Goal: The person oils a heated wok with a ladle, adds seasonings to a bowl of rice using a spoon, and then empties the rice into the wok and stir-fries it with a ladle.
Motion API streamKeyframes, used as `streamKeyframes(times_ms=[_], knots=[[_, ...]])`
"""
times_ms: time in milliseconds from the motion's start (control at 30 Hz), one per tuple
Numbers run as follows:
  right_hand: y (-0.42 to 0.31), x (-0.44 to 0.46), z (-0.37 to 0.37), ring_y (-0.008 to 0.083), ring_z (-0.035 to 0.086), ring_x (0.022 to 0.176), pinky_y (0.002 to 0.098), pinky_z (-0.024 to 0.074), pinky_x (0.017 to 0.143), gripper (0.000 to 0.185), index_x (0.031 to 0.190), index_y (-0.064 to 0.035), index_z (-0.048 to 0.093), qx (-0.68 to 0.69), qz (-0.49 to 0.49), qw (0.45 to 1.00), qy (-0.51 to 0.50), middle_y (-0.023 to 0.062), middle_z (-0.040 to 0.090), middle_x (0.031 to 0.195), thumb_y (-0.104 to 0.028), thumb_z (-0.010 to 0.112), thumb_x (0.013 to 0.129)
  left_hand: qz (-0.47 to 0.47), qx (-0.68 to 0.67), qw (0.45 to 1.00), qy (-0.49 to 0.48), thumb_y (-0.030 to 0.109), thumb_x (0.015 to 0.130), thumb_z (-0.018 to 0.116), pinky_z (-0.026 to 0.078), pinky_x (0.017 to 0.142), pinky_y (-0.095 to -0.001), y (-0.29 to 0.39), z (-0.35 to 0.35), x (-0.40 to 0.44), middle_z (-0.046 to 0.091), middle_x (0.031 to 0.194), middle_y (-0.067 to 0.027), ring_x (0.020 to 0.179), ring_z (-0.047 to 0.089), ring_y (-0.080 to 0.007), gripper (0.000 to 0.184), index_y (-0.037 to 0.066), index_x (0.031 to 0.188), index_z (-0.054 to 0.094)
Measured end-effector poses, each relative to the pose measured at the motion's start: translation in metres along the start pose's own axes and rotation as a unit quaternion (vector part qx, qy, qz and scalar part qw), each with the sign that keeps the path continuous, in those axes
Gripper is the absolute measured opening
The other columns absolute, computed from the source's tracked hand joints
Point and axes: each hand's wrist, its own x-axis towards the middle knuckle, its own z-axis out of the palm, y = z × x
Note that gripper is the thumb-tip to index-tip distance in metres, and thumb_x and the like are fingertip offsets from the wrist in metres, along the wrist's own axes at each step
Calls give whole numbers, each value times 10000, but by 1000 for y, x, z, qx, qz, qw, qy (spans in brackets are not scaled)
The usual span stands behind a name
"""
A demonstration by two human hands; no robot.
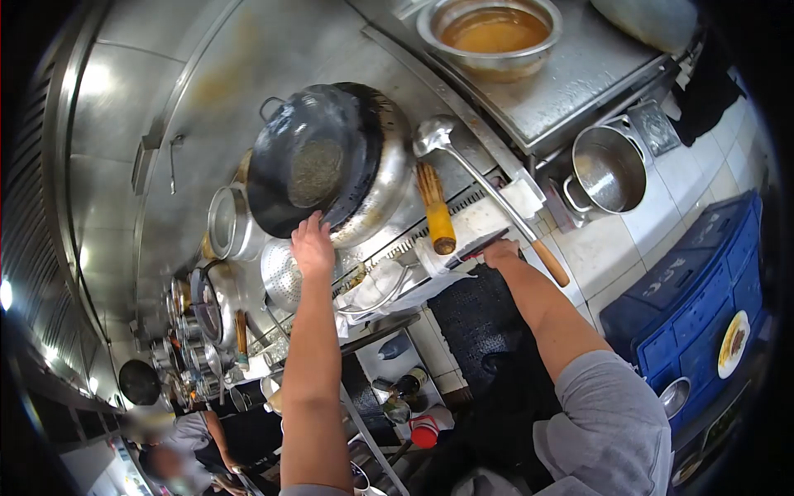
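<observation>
A dark wok (273, 178) sits tilted on the metal stove, with oily liquid or residue in its bowl. My left hand (313, 244) is at the wok's lower rim, fingers stretched out and slightly apart; whether they touch it is unclear. At the stove's front edge, my right hand (500, 251) is closed around something too small to make out. Between my hands lie a bamboo brush (437, 211) with a yellow-wrapped handle and a long ladle (488, 186) with a wooden handle end. A perforated strainer (282, 274) is just below my left hand.
A bowl of brown liquid (495, 33) stands on the upper counter. A metal pot (610, 169) is at the right, above blue crates (699, 281). Another wok (217, 304) sits farther along the stove. A co-worker (194, 438) stands at the lower left.
</observation>
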Motion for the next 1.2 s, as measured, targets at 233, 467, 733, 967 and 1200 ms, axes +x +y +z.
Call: streamKeyframes(times_ms=[233, 467, 733, 967, 1200], knots=[[16, 33, 20, 312, 431, 1308, 661, 242, 1029, 449, 1333, -75, 516, 43, -53, 996, 52, 128, 441, 1430, -216, 405, 921, -129, -51, 983, -118, 88, 791, 657, 489, 818, -396, -26, 1, 37, 680, 996, -111, 971, 638, -293, 232, 143, 1013, 692], [10, 20, 8, 391, 366, 1334, 671, 238, 1033, 449, 1336, -31, 499, -29, -67, 997, 22, 176, 418, 1434, -208, 391, 938, -103, 25, 979, -173, -10, 795, 560, 419, 839, -491, -20, -4, 49, 688, 1082, 11, 1054, 624, -247, 356, 166, 1090, 465], [7, 41, 18, 387, 278, 1384, 697, 159, 1049, 506, 1417, -38, 389, -73, -61, 995, -16, 164, 326, 1495, -224, 390, 947, -119, 2, 979, -167, -4, 783, 565, 381, 844, -513, -31, 0, 55, 681, 1090, 32, 1065, 616, -247, 418, 182, 1132, 427], [0, 30, 8, 355, 234, 1408, 727, 154, 1022, 537, 1455, -72, 328, -66, -31, 997, 4, 133, 262, 1530, -237, 408, 949, -126, 38, 973, -190, -16, 776, 555, 368, 846, -512, -23, -10, 59, 661, 1142, 15, 1106, 596, -237, 427, 169, 1138, 426], [-1, 25, 7, 345, 217, 1416, 719, 166, 1019, 539, 1464, -93, 316, -43, -20, 999, 23, 124, 245, 1539, -255, 400, 957, -122, 28, 974, -189, -24, 811, 525, 395, 836, -525, -22, -13, 60, 656, 1122, -59, 1108, 601, -262, 366, 142, 1122, 424]])
